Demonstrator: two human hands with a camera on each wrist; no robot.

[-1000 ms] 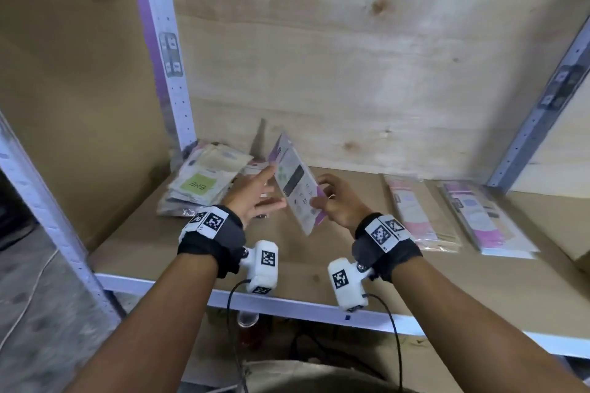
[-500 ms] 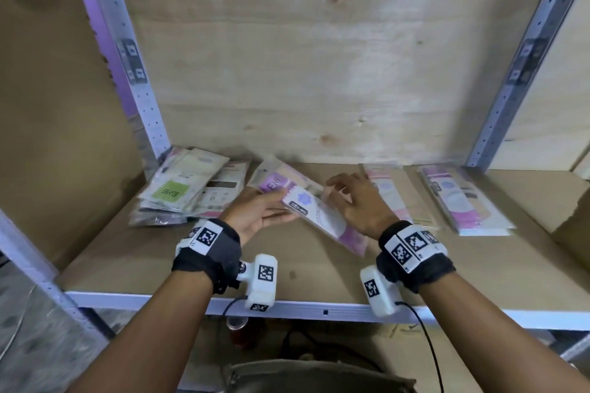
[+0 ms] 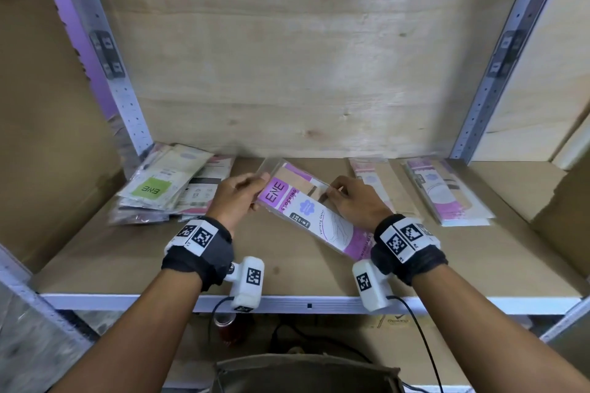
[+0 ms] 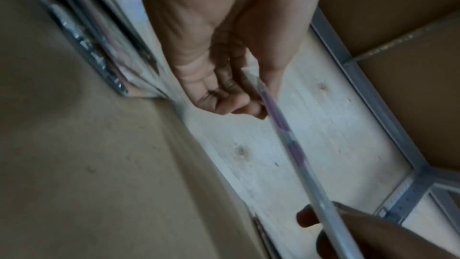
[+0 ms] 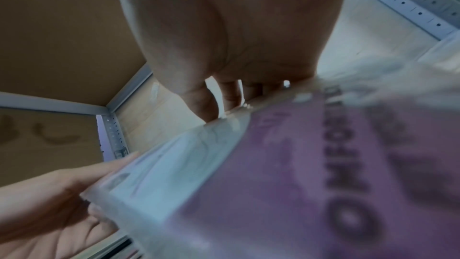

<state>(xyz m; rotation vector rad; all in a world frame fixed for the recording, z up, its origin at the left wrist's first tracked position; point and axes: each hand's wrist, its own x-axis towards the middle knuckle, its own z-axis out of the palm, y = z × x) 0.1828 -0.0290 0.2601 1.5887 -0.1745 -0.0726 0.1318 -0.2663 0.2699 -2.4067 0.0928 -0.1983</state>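
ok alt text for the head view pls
The left hand and right hand hold a purple ENE stocking packet over a wooden shelf. A loose pile of packets lies to its left, two more stacks to its right.

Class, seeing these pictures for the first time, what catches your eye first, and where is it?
The pink ENE stocking packet stands out, held over the middle of the wooden shelf by the left hand and right hand at its sides. Next comes the untidy pile of packets at the shelf's left rear corner.
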